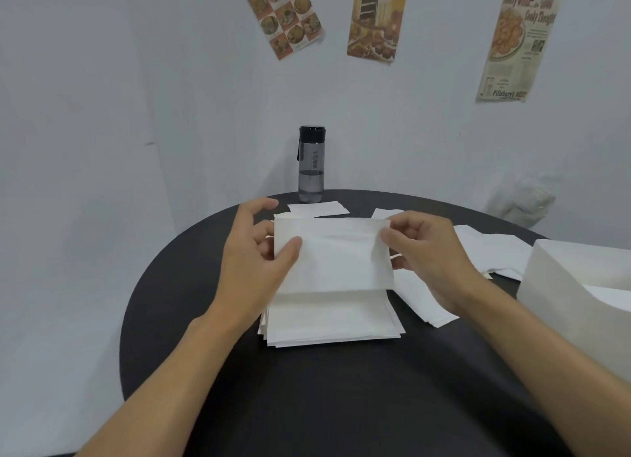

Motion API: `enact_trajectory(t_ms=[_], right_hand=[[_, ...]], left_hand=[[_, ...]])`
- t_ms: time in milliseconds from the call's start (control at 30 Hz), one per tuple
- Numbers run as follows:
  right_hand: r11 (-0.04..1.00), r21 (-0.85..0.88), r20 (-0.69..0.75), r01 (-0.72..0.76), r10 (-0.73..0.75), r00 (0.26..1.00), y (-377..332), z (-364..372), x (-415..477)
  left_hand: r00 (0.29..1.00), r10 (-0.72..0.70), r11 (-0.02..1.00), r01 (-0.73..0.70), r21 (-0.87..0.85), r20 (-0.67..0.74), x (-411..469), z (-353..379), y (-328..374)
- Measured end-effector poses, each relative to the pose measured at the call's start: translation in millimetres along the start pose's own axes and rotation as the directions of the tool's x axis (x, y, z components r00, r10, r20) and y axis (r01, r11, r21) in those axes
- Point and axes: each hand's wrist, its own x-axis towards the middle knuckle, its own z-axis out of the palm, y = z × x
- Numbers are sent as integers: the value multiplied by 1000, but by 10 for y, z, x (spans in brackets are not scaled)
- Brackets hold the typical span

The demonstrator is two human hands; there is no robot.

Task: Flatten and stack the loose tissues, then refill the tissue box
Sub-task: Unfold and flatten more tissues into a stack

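A flat, rectangular white paper tissue is held up just above a neat stack of flattened white tissues, which lies in the middle of the round black worktop. The left hand pinches the sheet's left edge, thumb on the near face and fingers behind. The right hand pinches its upper right corner. The sheet is smooth, with a faint crease across it. More loose white tissues lie scattered to the right, and others lie on the far side behind the hands. A white tissue box stands at the right edge, partly cut off by the frame. A smoky clear plastic bottle with a black cap stands at the far rim, a little water in it; its upright lettering seems to read "I CAN". The walls are plain white, with a white crumpled bag at the far right. Three vintage food posters hang above; the rightmost reads "Pillsbury's BEST".
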Motion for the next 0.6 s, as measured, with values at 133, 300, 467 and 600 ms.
enact_trajectory(t_ms=[133,300,467,600], right_hand=[[991,-89,101,-103,112,989,67,-14,-2],[946,-307,183,-101,163,970,116,5,-12],[937,-337,206,-90,167,964,145,-1,-8],[904,-426,244,-40,157,957,212,-4,4]], left_hand=[[996,-87,993,88,-78,10,23,7,12],[992,-113,991,108,82,60,17,14,-54],[991,-116,985,105,139,68,12,9,-44],[983,-99,973,62,220,157,-4,4,-56]])
